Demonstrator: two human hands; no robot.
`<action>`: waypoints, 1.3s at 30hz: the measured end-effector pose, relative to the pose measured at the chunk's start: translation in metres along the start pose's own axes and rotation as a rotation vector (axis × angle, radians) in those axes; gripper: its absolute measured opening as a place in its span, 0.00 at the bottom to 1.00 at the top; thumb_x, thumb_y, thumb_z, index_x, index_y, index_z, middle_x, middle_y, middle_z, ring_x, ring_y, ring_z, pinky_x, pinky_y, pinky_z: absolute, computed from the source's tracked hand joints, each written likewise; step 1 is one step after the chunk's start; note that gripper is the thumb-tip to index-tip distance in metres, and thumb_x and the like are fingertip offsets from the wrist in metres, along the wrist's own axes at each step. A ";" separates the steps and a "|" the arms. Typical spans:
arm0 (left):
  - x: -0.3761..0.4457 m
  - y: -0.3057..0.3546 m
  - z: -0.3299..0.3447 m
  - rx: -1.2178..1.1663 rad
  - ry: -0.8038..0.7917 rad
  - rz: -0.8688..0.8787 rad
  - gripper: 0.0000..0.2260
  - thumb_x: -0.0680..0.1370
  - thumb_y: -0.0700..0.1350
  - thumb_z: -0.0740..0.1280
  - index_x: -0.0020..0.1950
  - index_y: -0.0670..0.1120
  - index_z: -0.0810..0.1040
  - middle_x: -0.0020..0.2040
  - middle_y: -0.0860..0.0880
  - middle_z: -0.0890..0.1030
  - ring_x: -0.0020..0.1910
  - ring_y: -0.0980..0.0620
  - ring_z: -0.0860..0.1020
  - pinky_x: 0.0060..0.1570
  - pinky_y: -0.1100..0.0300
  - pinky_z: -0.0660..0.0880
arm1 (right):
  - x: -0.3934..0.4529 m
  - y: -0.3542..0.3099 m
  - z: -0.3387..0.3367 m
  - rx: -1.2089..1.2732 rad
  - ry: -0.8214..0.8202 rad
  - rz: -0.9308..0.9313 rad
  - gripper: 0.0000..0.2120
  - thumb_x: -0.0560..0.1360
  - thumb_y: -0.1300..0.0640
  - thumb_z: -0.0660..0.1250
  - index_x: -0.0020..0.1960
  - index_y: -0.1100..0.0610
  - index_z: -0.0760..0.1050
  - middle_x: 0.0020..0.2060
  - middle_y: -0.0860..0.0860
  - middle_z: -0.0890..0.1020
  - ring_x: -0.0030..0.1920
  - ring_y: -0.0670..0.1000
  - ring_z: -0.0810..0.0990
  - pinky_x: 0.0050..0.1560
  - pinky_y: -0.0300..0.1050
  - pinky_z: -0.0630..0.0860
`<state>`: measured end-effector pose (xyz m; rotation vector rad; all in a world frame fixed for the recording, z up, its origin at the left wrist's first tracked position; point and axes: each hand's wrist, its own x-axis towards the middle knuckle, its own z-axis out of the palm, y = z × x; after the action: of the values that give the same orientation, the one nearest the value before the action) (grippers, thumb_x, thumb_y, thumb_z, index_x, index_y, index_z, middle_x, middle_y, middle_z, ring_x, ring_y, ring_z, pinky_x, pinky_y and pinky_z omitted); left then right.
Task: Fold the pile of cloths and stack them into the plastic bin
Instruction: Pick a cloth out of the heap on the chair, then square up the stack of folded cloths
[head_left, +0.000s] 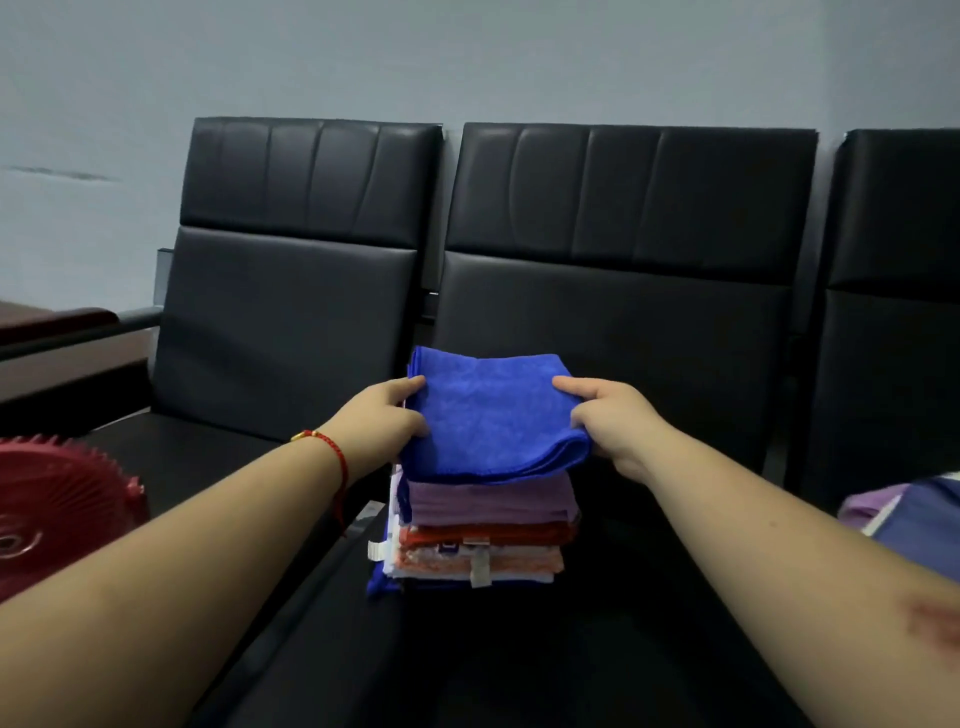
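Both hands are seen near the centre of the frame, on the two sides of a folded blue cloth (493, 415). This cloth is gripped at its left edge by the left hand (382, 421), with the thumb on top and the fingers under the fabric. Its right edge is pinched by the right hand (610, 421) in the same way. A red string bracelet (335, 457) is worn on the left wrist. The blue cloth is placed on top of a stack of folded cloths (478, 530), purple, red, orange and white, which stands on the black seat (597, 649). More cloths (904, 514) are seen at the right edge of the frame. A red plastic object (57, 514) is seen at the lower left.
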<state>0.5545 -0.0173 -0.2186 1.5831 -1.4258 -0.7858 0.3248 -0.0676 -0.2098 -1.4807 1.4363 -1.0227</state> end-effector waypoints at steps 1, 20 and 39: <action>0.009 -0.005 0.002 0.002 0.002 -0.020 0.29 0.74 0.35 0.64 0.74 0.49 0.65 0.65 0.48 0.73 0.55 0.48 0.77 0.48 0.57 0.76 | 0.009 0.005 0.004 -0.016 -0.014 0.016 0.30 0.70 0.74 0.55 0.66 0.52 0.75 0.45 0.48 0.77 0.45 0.54 0.79 0.45 0.47 0.76; -0.073 0.029 0.073 0.540 -0.023 0.165 0.27 0.78 0.49 0.63 0.76 0.53 0.59 0.79 0.49 0.47 0.76 0.47 0.49 0.71 0.53 0.55 | -0.094 0.044 -0.037 -0.183 -0.042 0.027 0.30 0.72 0.63 0.69 0.72 0.52 0.66 0.53 0.48 0.74 0.45 0.44 0.74 0.52 0.43 0.75; -0.274 0.151 0.357 0.569 -0.543 0.462 0.25 0.79 0.49 0.59 0.76 0.50 0.59 0.78 0.48 0.50 0.75 0.46 0.56 0.70 0.55 0.57 | -0.328 0.163 -0.301 -0.529 0.396 0.267 0.25 0.74 0.59 0.64 0.70 0.56 0.68 0.68 0.54 0.71 0.65 0.56 0.72 0.60 0.43 0.70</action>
<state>0.1303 0.1904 -0.2665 1.3806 -2.4731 -0.5736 -0.0207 0.2525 -0.2656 -1.4265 2.2547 -0.8321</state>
